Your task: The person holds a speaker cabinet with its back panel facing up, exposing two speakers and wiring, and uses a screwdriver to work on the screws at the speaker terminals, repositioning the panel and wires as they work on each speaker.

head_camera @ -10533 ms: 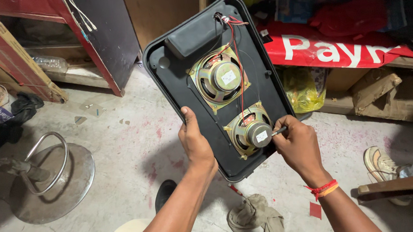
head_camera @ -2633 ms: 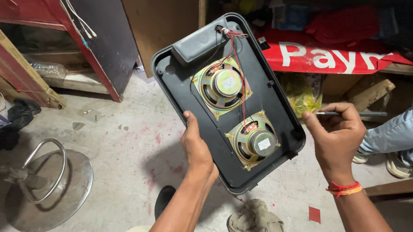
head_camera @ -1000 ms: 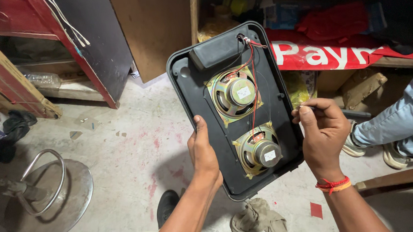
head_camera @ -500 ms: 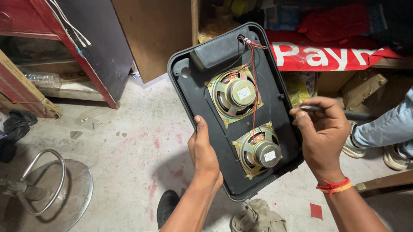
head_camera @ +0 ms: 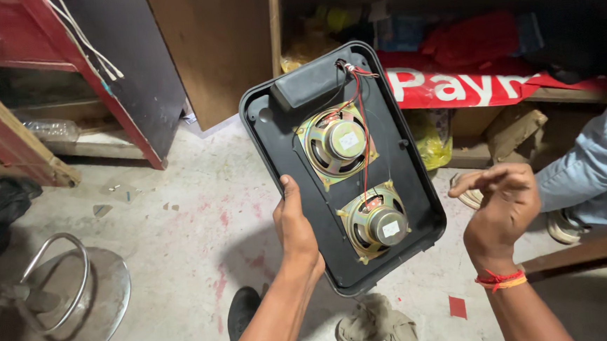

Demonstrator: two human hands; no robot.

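Observation:
My left hand (head_camera: 297, 230) grips the left edge of a black plastic speaker panel (head_camera: 280, 133), held tilted above the floor. Two round speakers are mounted in it: the upper speaker (head_camera: 335, 144) and the lower speaker (head_camera: 379, 222), joined by red and black wires (head_camera: 360, 104). A black box (head_camera: 309, 82) sits at the panel's top. My right hand (head_camera: 501, 204) hovers just right of the panel, fingers spread, palm down, holding nothing that I can see.
A round metal stand base (head_camera: 52, 305) lies on the concrete floor at the left. Red-framed shelving (head_camera: 87, 78) stands behind. A red banner (head_camera: 481, 86) hangs on a shelf at the right. Another person's leg in light blue (head_camera: 598, 166) and a crumpled cloth (head_camera: 376, 324) are nearby.
My right hand has moved away from the panel's right edge and opened its fingers; the thin tool it held is no longer visible. The panel stays in my left hand.

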